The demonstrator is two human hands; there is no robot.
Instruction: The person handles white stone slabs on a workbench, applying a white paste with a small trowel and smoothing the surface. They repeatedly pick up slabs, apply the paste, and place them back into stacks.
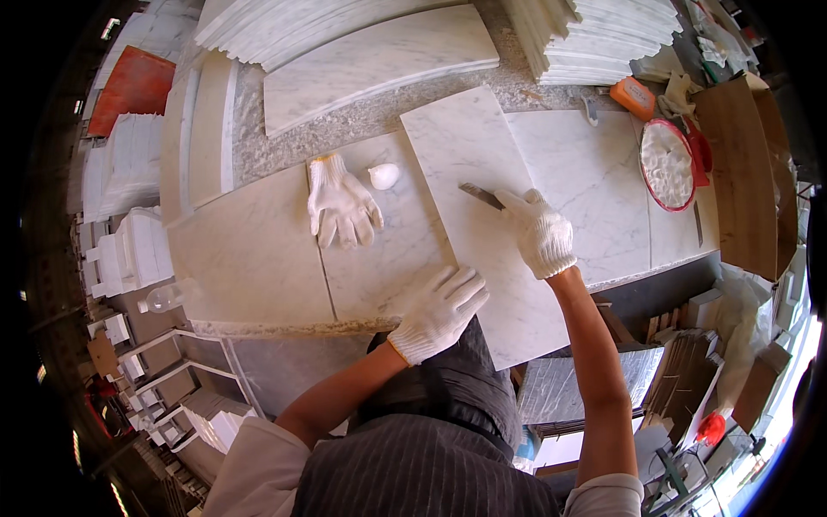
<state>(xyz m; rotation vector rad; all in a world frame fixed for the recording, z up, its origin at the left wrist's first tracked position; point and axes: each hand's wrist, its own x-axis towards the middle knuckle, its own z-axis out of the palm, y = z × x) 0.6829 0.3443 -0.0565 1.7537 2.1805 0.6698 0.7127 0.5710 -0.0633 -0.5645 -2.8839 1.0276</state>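
A white and grey marble slab (461, 146) lies aslant on the stone worktop, its near end jutting past the front edge. My right hand (543, 228), in a white knit glove, grips a putty knife (481, 196) with its blade over the slab and pointing left. The knife's handle is hidden in my fist. Also gloved, my left hand (441, 312) has its fingers stretched out, at the slab's left edge near the worktop's front. Further left on the worktop lie a loose white glove (340, 202) and a small white lump (383, 177).
A red-rimmed bowl of white paste (668, 164) stands at right, beside a cardboard box (741, 172) and an orange package (633, 97). Stacked marble slabs (599, 39) rise at the back. A clear plastic bottle (164, 297) lies at the left edge.
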